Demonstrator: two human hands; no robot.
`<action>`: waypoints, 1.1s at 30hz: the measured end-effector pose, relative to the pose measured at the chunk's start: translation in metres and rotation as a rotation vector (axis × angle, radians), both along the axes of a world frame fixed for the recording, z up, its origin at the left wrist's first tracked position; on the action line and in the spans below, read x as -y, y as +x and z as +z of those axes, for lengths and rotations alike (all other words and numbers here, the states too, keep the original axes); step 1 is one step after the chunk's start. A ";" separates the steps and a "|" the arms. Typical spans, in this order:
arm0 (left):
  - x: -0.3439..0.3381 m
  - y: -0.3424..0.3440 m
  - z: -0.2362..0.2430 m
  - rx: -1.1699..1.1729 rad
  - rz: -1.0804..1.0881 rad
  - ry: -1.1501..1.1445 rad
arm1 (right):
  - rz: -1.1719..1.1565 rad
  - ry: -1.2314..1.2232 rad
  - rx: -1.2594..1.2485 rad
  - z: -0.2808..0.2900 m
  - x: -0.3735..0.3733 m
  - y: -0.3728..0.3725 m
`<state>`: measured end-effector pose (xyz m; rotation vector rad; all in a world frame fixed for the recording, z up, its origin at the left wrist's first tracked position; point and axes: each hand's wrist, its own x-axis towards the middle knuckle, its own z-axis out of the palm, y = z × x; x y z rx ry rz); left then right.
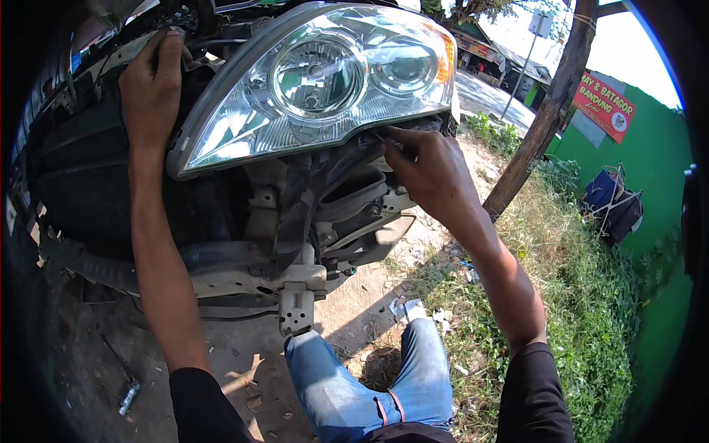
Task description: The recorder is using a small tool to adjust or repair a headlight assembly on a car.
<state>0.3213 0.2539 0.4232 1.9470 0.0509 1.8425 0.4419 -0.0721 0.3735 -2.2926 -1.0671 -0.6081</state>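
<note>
A car headlight point(317, 81) with a transparent lens and an orange corner sits at the front of a car whose bumper is off. My left hand point(153, 88) is up beside the headlight's inner edge, at the top of the radiator support. Its thumb and fingers are pinched together, and what they grip is too small to make out. Under the headlight's lower outer edge, my right hand point(436, 170) is closed, its fingertips at a dark gap below the lens. Something thin and dark shows at those fingertips, but I cannot tell its kind.
The dark radiator point(81, 162) fills the left, above a metal crossbeam point(229, 284) with a bracket point(297, 308) near my knees. A tool-like metal object point(129, 397) lies on the ground at lower left. A wooden post point(543, 111), grass and a green wall point(661, 221) stand right.
</note>
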 end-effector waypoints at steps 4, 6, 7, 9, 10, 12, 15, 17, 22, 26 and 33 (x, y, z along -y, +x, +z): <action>0.005 0.001 0.000 0.031 0.028 0.006 | 0.046 0.150 -0.262 -0.002 0.001 0.006; 0.001 0.003 -0.002 0.015 0.036 -0.004 | 0.073 0.231 -0.394 -0.004 0.003 0.007; 0.000 0.001 -0.001 0.011 0.038 -0.003 | 0.066 0.243 -0.404 -0.004 0.004 0.006; -0.003 0.000 0.000 0.003 0.021 0.012 | 0.055 0.257 -0.416 -0.006 0.005 0.007; -0.004 0.000 0.000 0.001 0.017 0.013 | 0.054 0.259 -0.362 -0.008 0.005 0.009; -0.007 0.000 -0.001 -0.021 0.016 0.019 | 0.049 0.262 -0.312 -0.007 0.006 0.012; -0.005 -0.001 0.000 -0.005 0.006 0.042 | 0.137 0.166 -0.474 0.006 0.016 0.021; -0.010 -0.001 0.002 -0.019 0.011 0.048 | 0.186 0.142 -0.441 0.007 0.018 0.035; -0.006 0.000 -0.002 -0.010 -0.003 0.048 | 0.269 0.104 -0.465 0.007 0.023 0.046; -0.006 -0.008 0.002 -0.034 0.021 0.033 | 0.302 0.069 -0.463 0.014 0.026 0.051; -0.005 0.002 0.000 0.003 0.014 0.060 | 0.497 0.222 -0.908 0.006 0.033 0.066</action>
